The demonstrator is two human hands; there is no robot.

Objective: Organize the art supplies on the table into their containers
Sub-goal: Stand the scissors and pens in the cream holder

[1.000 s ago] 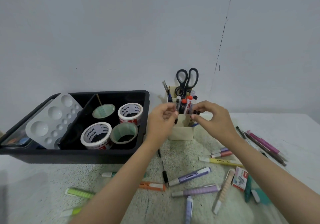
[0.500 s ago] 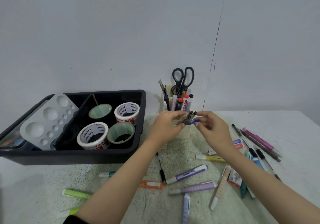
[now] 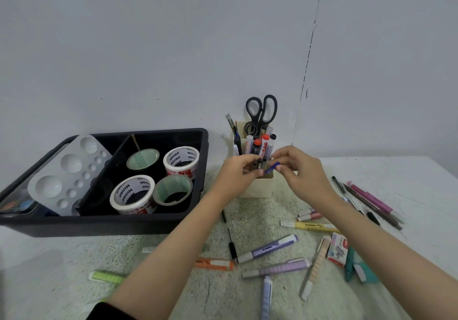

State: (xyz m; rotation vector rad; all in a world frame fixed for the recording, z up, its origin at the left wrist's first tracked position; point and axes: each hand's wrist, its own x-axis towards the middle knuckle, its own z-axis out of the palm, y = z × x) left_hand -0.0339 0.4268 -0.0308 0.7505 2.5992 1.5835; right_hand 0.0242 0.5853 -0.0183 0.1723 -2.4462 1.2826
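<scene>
**Two hands, one bundle over the pen holder**

Head view: the left hand (image 3: 235, 174) has its fingers curled round a small bundle of dark pens (image 3: 257, 166), held just in front of the rim of the cream holder (image 3: 257, 188). The right hand (image 3: 301, 171) pinches a blue-tipped pen (image 3: 272, 167) between thumb and fingertips, at the right edge of the bundle. That spot is blurred, so I cannot say whether the blue pen touches the others.

The holder stands upright just beside the black tray (image 3: 99, 225), and its back compartments are already crowded with markers and scissors (image 3: 261, 114).

To do this step well, I would:
- gather the blue pen into the bundle
- square the ends and turn the lot upright
- lower it into the front compartment rather than drop it

The holder looks light and may tip. Many highlighters, among them a purple highlighter (image 3: 269, 248), lie loose on the table (image 3: 74, 282).
</scene>
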